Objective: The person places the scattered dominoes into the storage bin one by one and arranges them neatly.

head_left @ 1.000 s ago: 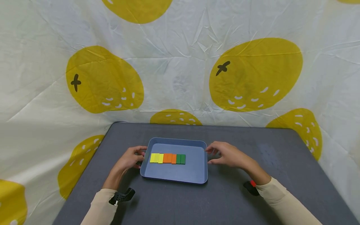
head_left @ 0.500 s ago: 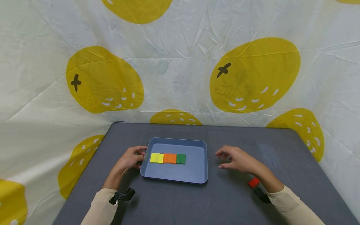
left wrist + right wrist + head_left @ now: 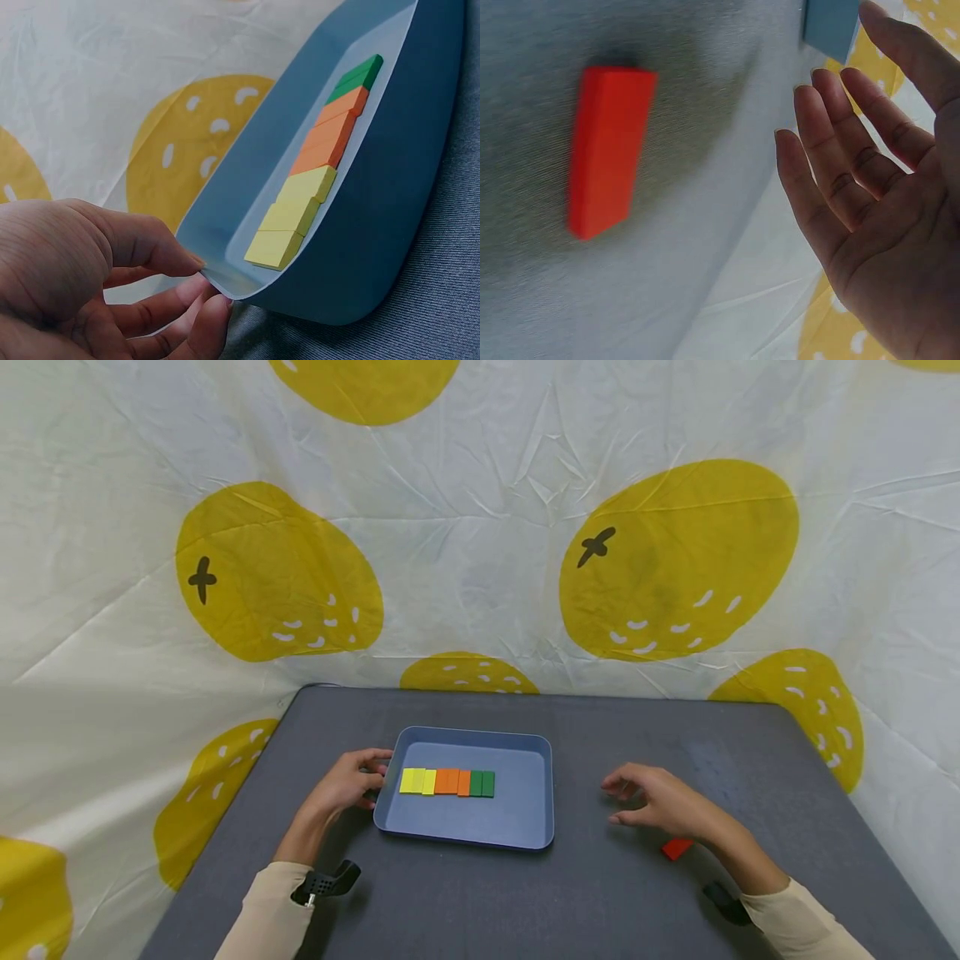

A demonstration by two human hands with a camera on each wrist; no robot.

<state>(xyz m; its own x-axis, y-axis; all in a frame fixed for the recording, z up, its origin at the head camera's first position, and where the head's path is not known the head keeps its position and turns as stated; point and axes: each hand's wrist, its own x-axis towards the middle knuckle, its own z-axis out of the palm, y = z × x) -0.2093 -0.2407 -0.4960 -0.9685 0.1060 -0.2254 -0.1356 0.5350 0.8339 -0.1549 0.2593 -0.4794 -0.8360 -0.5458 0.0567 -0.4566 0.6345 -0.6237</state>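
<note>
A blue-grey tray (image 3: 517, 810) holds a row of flat blocks: yellow blocks (image 3: 412, 781), orange blocks (image 3: 447, 782) and green blocks (image 3: 482, 784). At the tray's left edge, my left hand (image 3: 347, 783) holds the rim; in the left wrist view its curled fingertips (image 3: 196, 264) meet at a corner of the rim. My right hand (image 3: 652, 795) hovers right of the tray with relaxed, spread fingers and a bare palm, holding nothing. On the table beneath its wrist lies a red block (image 3: 677, 849), seen whole as an oblong red block (image 3: 609, 154) in the right wrist view.
The dark grey table (image 3: 480, 902) extends around the tray on all sides. Behind it hangs a white cloth (image 3: 472, 585) printed with yellow fruit. Each wrist wears a black strap (image 3: 330, 881).
My right hand has moved away from the tray's right edge, toward the right and nearer me. More of the red block shows. The left hand and tray have stayed in place.
</note>
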